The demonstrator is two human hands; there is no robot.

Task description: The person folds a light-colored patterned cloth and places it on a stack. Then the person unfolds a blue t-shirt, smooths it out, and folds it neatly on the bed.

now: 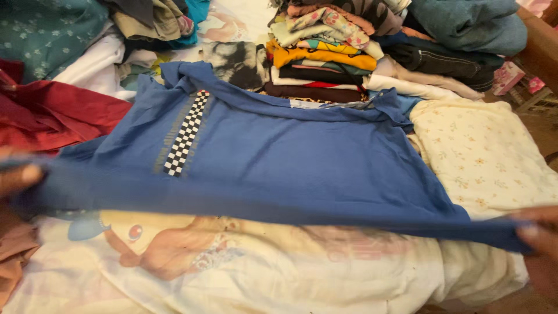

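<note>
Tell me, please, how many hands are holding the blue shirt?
2: the left hand grips the blue shirt at the left edge, the right hand at the lower right.

The left hand [17, 177] shows at the left edge of the head view, blurred, with only a few fingers in sight. Its thumb lies on top, the pale nail pointing toward the middle, and the fingers curl underneath in a closed pinch grip on the blue shirt [279, 157]. The right hand [540, 247] enters at the lower right corner, only partly in frame. Its thumb rests flat on top with the nail showing, the other fingers tuck below, and the grip is likewise pinched shut on the shirt's edge. The two hands sit well apart, at opposite sides. Wrists and forearms are out of view
</note>
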